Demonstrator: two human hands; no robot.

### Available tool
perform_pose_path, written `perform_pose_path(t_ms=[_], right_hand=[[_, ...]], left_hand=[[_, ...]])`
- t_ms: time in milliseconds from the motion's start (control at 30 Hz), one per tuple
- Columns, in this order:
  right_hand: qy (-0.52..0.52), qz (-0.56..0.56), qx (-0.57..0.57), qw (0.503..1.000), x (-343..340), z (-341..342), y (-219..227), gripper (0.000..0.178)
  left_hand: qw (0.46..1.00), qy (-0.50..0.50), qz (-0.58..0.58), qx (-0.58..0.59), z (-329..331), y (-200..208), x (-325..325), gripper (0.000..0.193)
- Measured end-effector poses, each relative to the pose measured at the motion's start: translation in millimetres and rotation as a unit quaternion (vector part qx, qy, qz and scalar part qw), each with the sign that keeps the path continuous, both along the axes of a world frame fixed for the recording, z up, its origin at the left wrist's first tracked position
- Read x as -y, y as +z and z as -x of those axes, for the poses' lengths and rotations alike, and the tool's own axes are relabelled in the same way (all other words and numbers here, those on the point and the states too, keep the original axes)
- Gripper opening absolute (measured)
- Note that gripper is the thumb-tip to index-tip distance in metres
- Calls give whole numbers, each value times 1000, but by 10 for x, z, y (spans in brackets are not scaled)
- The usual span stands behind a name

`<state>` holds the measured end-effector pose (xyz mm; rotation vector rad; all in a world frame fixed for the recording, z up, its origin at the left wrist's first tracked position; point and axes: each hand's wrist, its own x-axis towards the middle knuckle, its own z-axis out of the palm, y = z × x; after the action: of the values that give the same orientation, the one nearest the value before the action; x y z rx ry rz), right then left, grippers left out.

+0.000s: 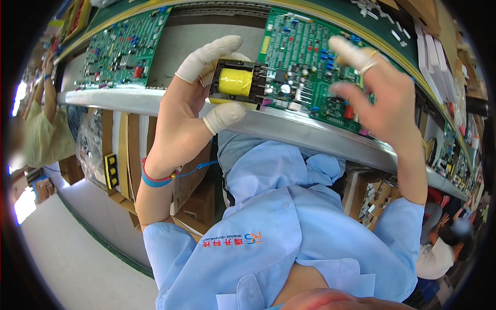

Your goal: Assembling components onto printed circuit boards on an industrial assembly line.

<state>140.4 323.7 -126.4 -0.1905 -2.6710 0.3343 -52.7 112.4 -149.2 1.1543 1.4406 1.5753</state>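
Your left hand (182,120) pinches the transformer (234,82), likely keeping its pins (263,72) clear; your right hand (388,99) has fingers spread over the board (290,47).

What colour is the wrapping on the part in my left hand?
The wrapping is bright yellow, seen in the head view.

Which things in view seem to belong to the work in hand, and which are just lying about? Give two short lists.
Likely in use:
- yellow-wound transformer, in the left hand's grip
- nearer green circuit board, beneath the right hand
- white finger covers

Apparently lying about:
- loose white pieces, upper right
- clear plastic wrapping, left
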Motion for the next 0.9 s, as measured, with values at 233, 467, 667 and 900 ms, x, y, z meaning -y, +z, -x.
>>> perform_pose_path(t_ms=[233,467,667,900], right_hand=[[-71,120,-115,984,-372,-311,-164,38],[-153,171,-147,962,-291,-398,124,31],[-148,136,-141,969,-320,-548,129,26],[-122,76,-153,978,-435,-653,42,22]], left_hand=[[938,-22,33,-345,-260,185,-613,82],[825,-90,4,-558,-494,317,-1087,80],[773,-216,156,-576,-630,414,-1246,88],[727,-214,180,-628,-831,466,-1322,81]])
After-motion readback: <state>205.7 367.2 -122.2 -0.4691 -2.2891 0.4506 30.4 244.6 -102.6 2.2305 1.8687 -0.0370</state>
